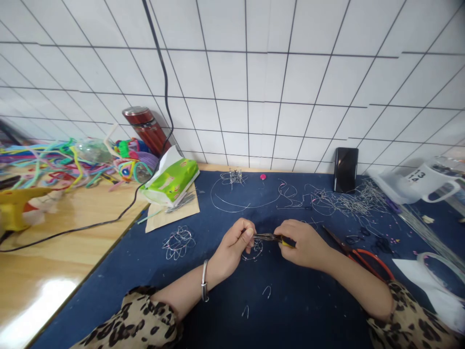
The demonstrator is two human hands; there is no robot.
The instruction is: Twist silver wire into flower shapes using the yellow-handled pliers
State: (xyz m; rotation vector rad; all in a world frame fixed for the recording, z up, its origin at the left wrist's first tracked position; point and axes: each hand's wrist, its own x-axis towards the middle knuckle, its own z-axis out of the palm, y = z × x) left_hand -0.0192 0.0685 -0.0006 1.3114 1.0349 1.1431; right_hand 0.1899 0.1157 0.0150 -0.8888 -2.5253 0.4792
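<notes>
The step in hand looks like working thin wire with pliers (268,237). Both hands are in the centre of the frame, near each other but apart, with the nose of the pliers bridging the gap. The right hand (303,242) is wrapped around the handles. The left hand (234,247) has its thumb and fingers pinched together at the tip of the pliers, apparently on the small wire piece (257,252), whose rounded, beaded outline shows just below the pliers, over the blue-covered counter (290,315). Whether the jaws are biting the wire is too small to tell.

In my judgement, the next move calls for a firm left pinch so the piece cannot turn, and a small, controlled squeeze or twist from the right wrist; too much force could bend the loops out of shape.

Left of centre lies a looped wire flower (178,243), touched by neither hand. At the lower centre are 2 loose bits of bent wire, the upper bit (267,291) and the lower bit (246,311). Scissors (366,261) with orange handles lie by the right forearm, and a tangle of wire (358,201) spreads at the right, below the black phone (346,169).
</notes>
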